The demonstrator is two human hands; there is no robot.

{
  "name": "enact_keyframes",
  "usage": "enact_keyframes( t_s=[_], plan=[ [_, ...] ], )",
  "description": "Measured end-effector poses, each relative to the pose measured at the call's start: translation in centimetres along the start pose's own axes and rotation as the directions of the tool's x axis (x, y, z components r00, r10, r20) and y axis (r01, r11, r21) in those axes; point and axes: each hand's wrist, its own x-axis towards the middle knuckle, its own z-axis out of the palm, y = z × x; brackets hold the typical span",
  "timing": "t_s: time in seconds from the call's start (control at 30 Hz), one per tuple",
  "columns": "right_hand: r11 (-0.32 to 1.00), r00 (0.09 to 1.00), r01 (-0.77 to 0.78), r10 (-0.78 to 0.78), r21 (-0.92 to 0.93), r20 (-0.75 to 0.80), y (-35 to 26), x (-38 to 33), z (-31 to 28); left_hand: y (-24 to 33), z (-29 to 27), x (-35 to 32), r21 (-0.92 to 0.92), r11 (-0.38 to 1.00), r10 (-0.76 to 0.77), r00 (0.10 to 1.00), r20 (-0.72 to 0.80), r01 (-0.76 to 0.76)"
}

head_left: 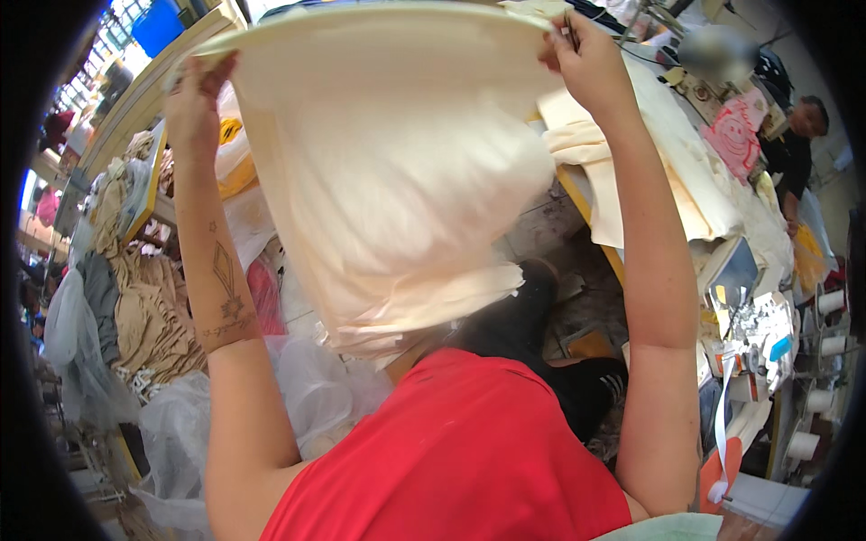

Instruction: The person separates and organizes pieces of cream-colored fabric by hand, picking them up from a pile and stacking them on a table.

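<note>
A wide piece of cream fabric (397, 135) hangs stretched between my raised hands, its lower part blurred by motion. My left hand (197, 104) is closed on its upper left corner. At the upper right corner, my right hand (582, 59) pinches the same cloth, and a small dark tool, perhaps thread snips, shows between its fingers. The cloth's lower edge looks layered and frayed, hanging just above my lap. More cream fabric (649, 171) lies folded on a table to the right, behind my right forearm.
Tan cloth pieces (153, 316) are heaped on the left, beside clear plastic bags (180, 442). A sewing machine (753, 338) stands at the right near white thread spools (803, 444). Another person (798, 135) is at the far right. A blue bin (158, 27) sits at the upper left.
</note>
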Motion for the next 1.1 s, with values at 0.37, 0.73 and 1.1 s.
enact_keyframes(
  t_s=[0.37, 0.73, 1.1],
  plan=[
    [0.980, 0.970, -0.006, -0.042, 0.197, 0.238, -1.6, -20.3, 8.7, -3.8, -11.5, -27.0, -0.381, 0.697, -0.628, 0.774, 0.083, 0.607],
    [0.994, 0.912, 0.011, 0.033, -0.104, 0.409, 3.2, -32.4, 8.9, -1.6, 9.5, -37.6, 0.362, 0.873, -0.462, 0.793, 0.396, 0.327],
    [0.840, 0.842, -0.537, 0.539, -0.076, 0.023, 6.1, -31.7, 5.4, 9.6, 29.3, -29.6, -0.138, 0.646, -0.106, 0.267, 0.958, 0.751]
  ],
)
